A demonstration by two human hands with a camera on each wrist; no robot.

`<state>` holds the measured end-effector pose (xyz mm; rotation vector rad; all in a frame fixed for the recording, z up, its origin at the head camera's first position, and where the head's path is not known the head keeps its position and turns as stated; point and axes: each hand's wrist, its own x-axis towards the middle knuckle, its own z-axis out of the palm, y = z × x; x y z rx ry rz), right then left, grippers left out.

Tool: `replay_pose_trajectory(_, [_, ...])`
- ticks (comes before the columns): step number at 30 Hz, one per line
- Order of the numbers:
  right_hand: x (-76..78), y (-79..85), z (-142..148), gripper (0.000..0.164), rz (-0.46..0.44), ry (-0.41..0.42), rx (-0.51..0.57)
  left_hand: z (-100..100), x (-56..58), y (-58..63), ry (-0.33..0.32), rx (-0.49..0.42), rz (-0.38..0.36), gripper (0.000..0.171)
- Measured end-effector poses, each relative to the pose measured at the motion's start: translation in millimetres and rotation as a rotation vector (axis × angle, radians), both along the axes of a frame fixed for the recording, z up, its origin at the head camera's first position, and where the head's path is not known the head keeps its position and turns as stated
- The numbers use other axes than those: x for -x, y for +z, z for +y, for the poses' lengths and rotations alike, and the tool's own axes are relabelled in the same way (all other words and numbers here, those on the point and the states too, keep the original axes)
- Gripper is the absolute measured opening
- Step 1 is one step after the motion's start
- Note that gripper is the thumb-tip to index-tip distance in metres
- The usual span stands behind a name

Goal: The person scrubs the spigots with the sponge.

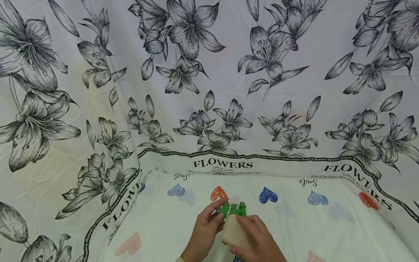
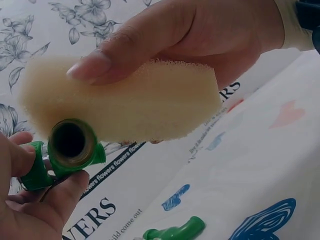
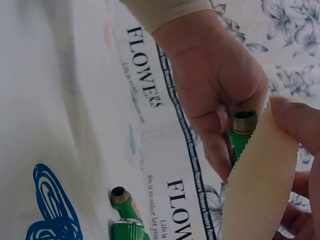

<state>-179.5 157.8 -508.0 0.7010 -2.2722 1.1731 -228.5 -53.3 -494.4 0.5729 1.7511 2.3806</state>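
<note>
My left hand (image 1: 203,230) pinches a green pipe fitting (image 2: 74,146) between thumb and fingers. The fitting has a round open end, brass-coloured and threaded in the right wrist view. A thick cream sponge (image 2: 125,105) is in my right hand (image 1: 260,238), gripped with the thumb along one broad side and the fingers along the other. In the left wrist view the sponge comes right up to the fitting's rim. A second green fitting (image 3: 127,222), also with a threaded brass end, lies on the cloth beyond the hands. Part of the held fitting is hidden behind the sponge.
White cloth (image 1: 183,225) printed with blue, red and pink hearts covers the work surface. At the back and left, a white curtain (image 1: 229,82) with black lily drawings and "FLOWERS" lettering hangs close around it.
</note>
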Motion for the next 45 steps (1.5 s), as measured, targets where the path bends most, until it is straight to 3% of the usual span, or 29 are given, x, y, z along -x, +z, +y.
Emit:
replay_pose_trajectory(7, [-1.5,11.6,12.1,0.077,0.004,-0.088,0.035,-2.6,1.7,-2.2,0.009,-0.011,-0.054,0.037])
replay_pose_trajectory(11, [-3.4,22.3,20.0,0.077,-0.038,-0.171,0.077,-5.5,4.4,-3.8,0.065,0.033,-0.072,0.034])
replay_pose_trajectory(14, [-5.1,29.3,24.8,0.074,-0.084,-0.201,0.097,-6.4,5.7,-4.2,0.07,0.03,-0.084,0.036])
replay_pose_trajectory(20, [-6.9,32.1,26.5,0.073,-0.12,-0.168,0.138,-2.2,3.5,-2.7,0.05,-0.016,-0.122,0.041])
replay_pose_trajectory(27, [-8.4,27.6,14.3,0.077,-0.045,0.029,0.13,1.7,-0.6,-3.5,0.021,-0.012,-0.132,0.045])
replay_pose_trajectory(30, [-8.7,28.6,11.0,0.079,-0.017,0.064,0.127,1.9,-0.9,-4.3,0.004,-0.001,-0.116,0.041])
replay_pose_trajectory(35, [-7.1,31.8,13.3,0.075,-0.044,0.034,0.129,2.4,0.5,-5.2,-0.019,0.0,-0.119,0.042])
replay_pose_trajectory(41, [-3.5,33.7,19.1,0.072,-0.145,-0.094,0.098,1.4,-0.9,-6.1,-0.039,0.013,-0.134,0.038])
replay_pose_trajectory(45, [-2.6,34.3,23.3,0.073,-0.171,-0.127,0.09,1.4,-3.0,-5.6,-0.072,0.023,-0.117,0.038])
